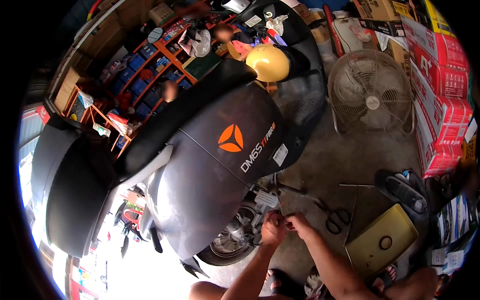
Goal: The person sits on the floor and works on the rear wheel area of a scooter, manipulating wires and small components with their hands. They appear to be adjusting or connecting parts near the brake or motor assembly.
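Note:
Low beside a grey electric scooter [215, 145], my two hands are close together next to its metal footrest [266, 199]. My left hand [273, 229] has its fingers curled in a pinch just below the footrest. My right hand [299, 224] is closed too, its fingertips meeting the left ones. Whatever they pinch is too small and too covered by fingers to name. The scooter's rear wheel [232, 242] lies just left of my left hand. Black-handled scissors [337, 220] rest on the floor to the right of my right hand.
A T-handle wrench [355, 200] and a yellow tray [367, 250] holding a black ring [385, 243] lie at right. Behind them are a dark shoe [406, 192], a floor fan [371, 95] and stacked red boxes [442, 110]. A yellow helmet [268, 63] and orange shelving [170, 52] stand beyond the scooter.

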The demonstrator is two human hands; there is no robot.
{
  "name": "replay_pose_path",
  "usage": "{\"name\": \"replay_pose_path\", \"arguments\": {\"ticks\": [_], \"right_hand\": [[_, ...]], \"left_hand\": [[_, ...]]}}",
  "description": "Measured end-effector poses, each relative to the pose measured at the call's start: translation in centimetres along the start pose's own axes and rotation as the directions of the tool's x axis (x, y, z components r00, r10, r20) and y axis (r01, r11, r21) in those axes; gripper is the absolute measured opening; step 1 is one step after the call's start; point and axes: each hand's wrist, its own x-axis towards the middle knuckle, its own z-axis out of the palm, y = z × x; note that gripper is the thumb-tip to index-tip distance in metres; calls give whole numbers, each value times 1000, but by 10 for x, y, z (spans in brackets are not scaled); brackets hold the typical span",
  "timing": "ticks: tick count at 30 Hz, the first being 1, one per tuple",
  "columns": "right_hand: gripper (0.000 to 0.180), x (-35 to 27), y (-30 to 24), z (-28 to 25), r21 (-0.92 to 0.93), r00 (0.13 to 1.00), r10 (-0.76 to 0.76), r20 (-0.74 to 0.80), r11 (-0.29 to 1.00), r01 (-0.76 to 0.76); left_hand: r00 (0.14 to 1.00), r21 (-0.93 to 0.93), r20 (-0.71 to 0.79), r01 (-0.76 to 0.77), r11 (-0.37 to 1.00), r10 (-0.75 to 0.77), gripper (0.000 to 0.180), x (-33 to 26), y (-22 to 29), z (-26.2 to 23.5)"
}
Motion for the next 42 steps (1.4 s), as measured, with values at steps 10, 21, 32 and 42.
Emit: {"name": "replay_pose_path", "arguments": {"ticks": [10, 21, 32, 42], "right_hand": [[10, -15, 10, 7, -177, 902, -339, -266, 937, 300], [4, -33, 4, 33, -698, 611, -780, -132, 511, 501], [18, -15, 1, 22, 365, 972, 234, 7, 904, -220], [18, -44, -5, 38, -829, 472, -882, -7, 269, 490]], "left_hand": [[986, 35, -47, -161, 986, 162, 11, -4, -13, 7], [997, 85, 40, -62, 994, 59, 4, -5, -16, -1], [997, 78, 79, -15, 997, 8, 5, -6, -14, -4], [996, 72, 59, -73, 995, 69, 5, -4, -15, -1]]}}
